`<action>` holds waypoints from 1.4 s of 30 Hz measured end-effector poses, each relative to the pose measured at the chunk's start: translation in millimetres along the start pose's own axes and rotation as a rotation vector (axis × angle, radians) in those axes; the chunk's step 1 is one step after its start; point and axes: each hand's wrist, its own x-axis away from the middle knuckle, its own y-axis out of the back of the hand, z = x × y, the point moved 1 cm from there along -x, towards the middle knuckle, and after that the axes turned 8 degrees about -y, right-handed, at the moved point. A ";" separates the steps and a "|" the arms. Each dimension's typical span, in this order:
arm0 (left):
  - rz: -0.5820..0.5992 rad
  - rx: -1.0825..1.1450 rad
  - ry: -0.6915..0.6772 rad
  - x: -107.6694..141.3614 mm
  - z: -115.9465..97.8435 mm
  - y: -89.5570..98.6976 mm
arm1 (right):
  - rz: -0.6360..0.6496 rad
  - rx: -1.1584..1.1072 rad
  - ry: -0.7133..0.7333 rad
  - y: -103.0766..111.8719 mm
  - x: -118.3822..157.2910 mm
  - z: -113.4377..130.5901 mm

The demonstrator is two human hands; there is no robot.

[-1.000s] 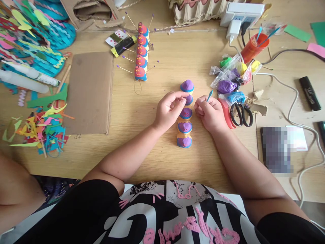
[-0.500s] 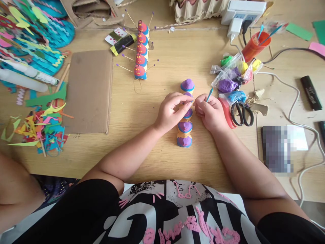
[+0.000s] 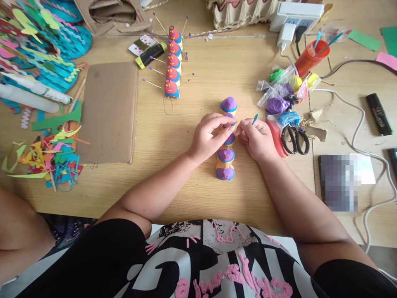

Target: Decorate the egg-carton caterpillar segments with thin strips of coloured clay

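On the wooden table (image 3: 173, 186) the purple-topped row (image 3: 226, 155) lies partly under my left hand (image 3: 208, 134), whose grasp I can't tell; my right hand (image 3: 258, 140) grips a blue tool (image 3: 255, 119), seemingly for detailing, next needing steady placement

Black shirt (image 3: 198, 256), 2 short sleeves (image 3: 114, 244), white print (image 3: 183, 260), textured pink lettering (image 3: 234, 273).

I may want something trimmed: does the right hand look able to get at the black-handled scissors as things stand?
Probably yes: the scissors lie just beside the right hand, handles in plain view. Its fingers hold a slim blue tool, though, which may need setting down first.
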 end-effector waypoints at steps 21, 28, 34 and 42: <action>-0.043 -0.057 0.028 0.6 4.1 -0.1 | 0.054 0.021 0.053 -3.3 1.5 4.6; -0.040 -0.040 0.065 0.5 1.3 0.9 | 0.048 -0.002 0.046 -1.8 1.2 2.1; -0.072 0.059 0.073 -0.8 0.4 0.9 | 0.055 -0.027 0.035 -0.1 0.2 -0.8; -0.065 0.072 0.081 0.3 3.8 -1.5 | 0.099 -0.035 0.053 -0.4 1.1 1.5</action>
